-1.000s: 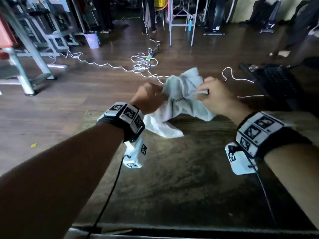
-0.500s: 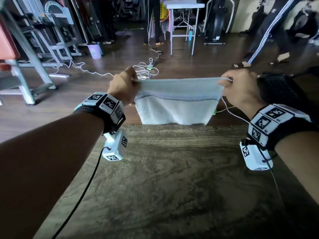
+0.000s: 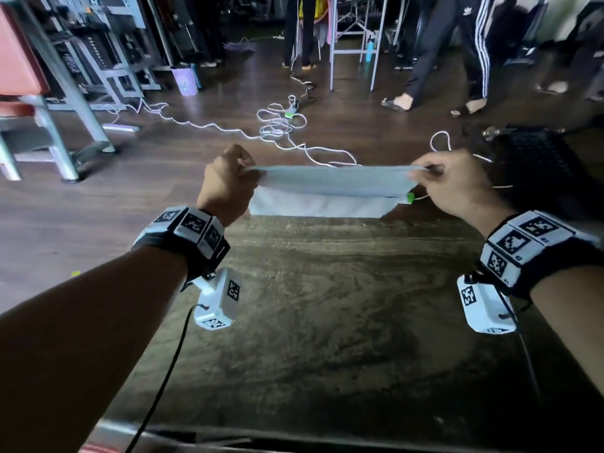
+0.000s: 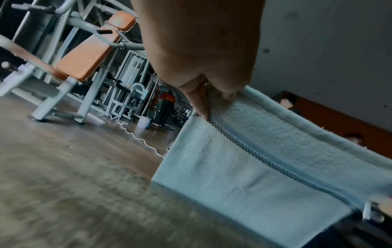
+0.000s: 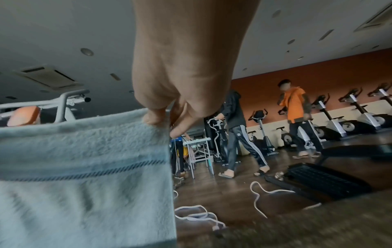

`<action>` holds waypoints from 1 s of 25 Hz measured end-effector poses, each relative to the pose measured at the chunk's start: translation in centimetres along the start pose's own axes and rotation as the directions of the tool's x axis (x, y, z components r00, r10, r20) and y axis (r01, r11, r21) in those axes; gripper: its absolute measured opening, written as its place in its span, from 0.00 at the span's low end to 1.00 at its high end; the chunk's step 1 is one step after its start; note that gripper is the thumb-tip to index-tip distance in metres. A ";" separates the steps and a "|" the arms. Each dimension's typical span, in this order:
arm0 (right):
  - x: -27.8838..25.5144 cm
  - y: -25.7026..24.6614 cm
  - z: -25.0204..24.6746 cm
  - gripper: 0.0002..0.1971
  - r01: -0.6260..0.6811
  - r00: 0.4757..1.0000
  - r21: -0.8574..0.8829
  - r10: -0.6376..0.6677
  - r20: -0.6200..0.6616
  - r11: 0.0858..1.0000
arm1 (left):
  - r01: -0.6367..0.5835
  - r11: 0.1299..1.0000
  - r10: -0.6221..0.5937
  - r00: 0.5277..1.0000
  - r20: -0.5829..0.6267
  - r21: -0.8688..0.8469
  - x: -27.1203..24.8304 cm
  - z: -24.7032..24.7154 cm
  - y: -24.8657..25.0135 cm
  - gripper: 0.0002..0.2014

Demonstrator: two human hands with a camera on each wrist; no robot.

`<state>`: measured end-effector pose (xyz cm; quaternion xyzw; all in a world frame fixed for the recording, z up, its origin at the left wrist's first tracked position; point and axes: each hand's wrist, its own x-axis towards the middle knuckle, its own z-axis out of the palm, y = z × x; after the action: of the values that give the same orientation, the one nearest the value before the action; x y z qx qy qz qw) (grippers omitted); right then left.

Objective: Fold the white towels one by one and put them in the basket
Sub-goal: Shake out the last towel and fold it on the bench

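Observation:
A white towel (image 3: 330,188) with a thin dark stitched stripe is stretched flat between my two hands beyond the table's far edge. My left hand (image 3: 228,181) pinches its left top corner, my right hand (image 3: 447,181) its right top corner. The left wrist view shows the towel (image 4: 265,167) hanging from thumb and fingers (image 4: 201,102), its lower edge near the tabletop. In the right wrist view the towel (image 5: 84,167) hangs from the pinching fingers (image 5: 155,117). A black basket (image 3: 536,165) stands on the floor at the right, also seen as a basket (image 5: 324,181) from the right wrist.
The dark wooden table (image 3: 327,322) lies under my forearms. White cables (image 3: 277,125) trail over the floor beyond it. Gym machines (image 3: 65,76) stand at the left. A person in striped trousers (image 3: 457,44) walks at the back right, near a small white table (image 3: 356,34).
The crumpled towel has been pulled out into a flat sheet between my hands. Since half a second ago my hands have moved further apart and the towel has tilted closer to level.

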<state>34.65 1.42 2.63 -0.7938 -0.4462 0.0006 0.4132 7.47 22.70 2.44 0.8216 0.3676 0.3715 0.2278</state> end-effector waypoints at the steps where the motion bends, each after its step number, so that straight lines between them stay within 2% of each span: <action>1: -1.4 0.4 0.0 0.03 0.022 0.999 -0.014 -0.022 0.027 1.000 | 0.019 0.999 -0.020 0.998 0.057 0.030 -1.4 -0.3 -0.7 0.05; 5: -7.8 1.0 -0.7 0.02 0.091 0.987 -0.032 -0.086 0.133 0.995 | 0.007 0.989 -0.037 0.979 0.199 0.151 -7.7 -2.5 -2.2 0.07; 9: -13.3 -0.2 -2.2 0.13 0.101 0.965 -0.055 -0.084 0.246 0.993 | -0.029 0.994 0.004 0.973 0.231 0.108 -12.3 -5.3 -1.6 0.07; 11: -15.2 -0.9 -3.2 0.13 0.063 0.968 -0.048 -0.049 0.248 0.997 | -0.060 0.996 0.046 0.981 0.190 0.070 -14.2 -6.6 -0.4 0.07; 14: -18.6 -2.2 -5.0 0.07 0.020 0.978 -0.012 -0.017 0.206 1.000 | -0.053 0.998 0.048 0.984 0.173 0.027 -17.3 -8.6 1.6 0.07; 19: -23.6 -4.6 -8.2 0.09 0.029 0.972 0.023 -0.034 0.234 0.999 | -0.119 0.991 0.103 0.967 0.233 0.057 -21.9 -11.6 4.8 0.07; 20: -24.5 -5.2 -8.7 0.09 -0.001 0.962 0.034 -0.008 0.274 0.999 | -0.126 0.989 0.101 0.957 0.271 0.074 -22.8 -12.0 5.3 0.07; 22: -26.2 -6.3 -9.7 0.09 -0.162 0.917 0.100 0.112 0.382 0.982 | -0.091 0.995 0.069 0.931 0.358 0.046 -23.9 -12.5 5.5 0.08; 25: -28.1 -7.9 -11.2 0.10 -0.370 0.799 0.053 0.289 0.527 0.928 | -0.030 0.997 -0.006 0.875 0.484 0.066 -24.7 -12.9 4.9 0.10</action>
<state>16.28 -23.77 4.85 -0.7963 -0.3929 0.3169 0.3332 -11.64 1.84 2.72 0.8981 0.3070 0.1425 0.2807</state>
